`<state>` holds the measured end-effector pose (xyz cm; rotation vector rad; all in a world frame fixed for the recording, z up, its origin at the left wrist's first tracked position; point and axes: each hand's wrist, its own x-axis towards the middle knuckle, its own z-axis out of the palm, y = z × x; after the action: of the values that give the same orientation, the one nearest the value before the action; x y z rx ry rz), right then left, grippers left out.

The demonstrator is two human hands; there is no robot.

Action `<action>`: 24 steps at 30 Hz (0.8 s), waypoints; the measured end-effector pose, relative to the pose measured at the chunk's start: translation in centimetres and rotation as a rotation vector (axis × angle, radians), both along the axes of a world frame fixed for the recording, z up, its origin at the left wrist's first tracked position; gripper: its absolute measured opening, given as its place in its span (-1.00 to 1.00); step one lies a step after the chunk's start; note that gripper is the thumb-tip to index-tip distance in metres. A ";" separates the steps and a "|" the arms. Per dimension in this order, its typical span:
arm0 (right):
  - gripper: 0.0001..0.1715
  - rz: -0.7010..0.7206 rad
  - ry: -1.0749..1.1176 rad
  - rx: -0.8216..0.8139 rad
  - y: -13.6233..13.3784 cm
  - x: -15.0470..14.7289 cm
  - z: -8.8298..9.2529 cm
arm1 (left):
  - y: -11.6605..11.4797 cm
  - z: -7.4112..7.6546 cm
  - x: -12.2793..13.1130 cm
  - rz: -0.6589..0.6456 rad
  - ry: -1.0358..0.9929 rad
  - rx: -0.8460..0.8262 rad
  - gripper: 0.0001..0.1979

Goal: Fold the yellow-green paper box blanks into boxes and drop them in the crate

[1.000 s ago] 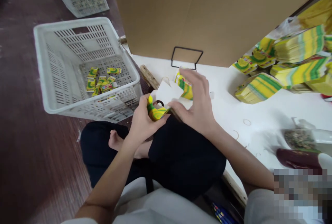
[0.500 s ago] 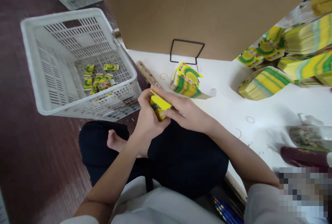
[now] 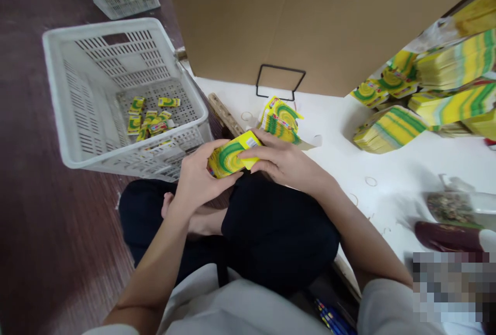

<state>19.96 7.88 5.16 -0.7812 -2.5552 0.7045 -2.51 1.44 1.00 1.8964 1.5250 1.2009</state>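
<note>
On my feed: one box [image 3: 228, 158], dial centre. Left hand [image 3: 198, 176], eight o'clock of it, gripping one end. Right hand [image 3: 287, 162], three o'clock, gripping the other. Crate [image 3: 79, 102], ten o'clock. Stack [image 3: 281, 122], two o'clock.

The bare left hand [image 3: 199, 174] curves in a grip, thumb stretched toward the bare right hand [image 3: 287, 162], whose bent fingers point back at it. The bare left forearm [image 3: 158, 262] and bare right forearm [image 3: 360, 231] slant inward, meeting above folded, navy-trousered legs [image 3: 279, 242].
</note>
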 end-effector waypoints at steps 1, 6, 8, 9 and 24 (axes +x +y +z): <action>-0.63 0.009 -0.002 0.003 -0.1 0.0 0.2 | 0.0 0.2 -0.2 -0.013 0.001 0.003 -0.44; -0.49 -0.047 -0.091 -0.041 -0.9 -0.7 0.6 | -0.9 0.2 1.5 0.080 0.040 0.091 -0.41; -0.35 -0.073 -0.093 -0.059 -1.2 -1.0 0.5 | -1.1 -0.3 2.7 0.110 0.005 0.096 -0.41; -0.28 -0.071 -0.073 -0.060 -1.3 -1.0 0.5 | -1.0 -0.6 3.1 0.105 -0.017 0.083 -0.42; -0.74 -0.989 -0.409 0.092 5.2 4.9 -4.7 | 3.2 -5.9 -2.6 0.376 -0.274 0.016 -0.05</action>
<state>24.87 13.09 0.42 -2.0721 -2.0426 0.0952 -5.09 4.60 -4.91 1.4158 1.7632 1.5621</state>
